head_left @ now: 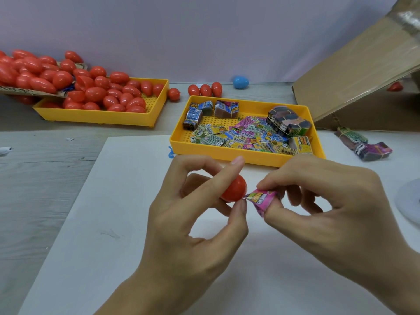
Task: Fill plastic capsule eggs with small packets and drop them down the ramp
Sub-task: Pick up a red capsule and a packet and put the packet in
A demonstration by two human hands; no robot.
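My left hand (193,214) grips a red capsule egg half (234,188) between thumb and fingers, above the white board. My right hand (329,201) pinches a small pink packet (261,197), whose tip touches the egg half's rim. Behind my hands a yellow tray (179,144) holds several loose packets (241,135) and banded bundles. A second yellow tray (97,118) at the back left is heaped with red capsule eggs (109,94). The cardboard ramp (354,71) rises at the back right.
Three red eggs (205,89) and a blue egg (241,81) lie by the back wall. Two packet bundles (363,145) rest right of the packet tray. Another red egg (395,87) sits under the ramp. A white round object (409,201) is at the right edge.
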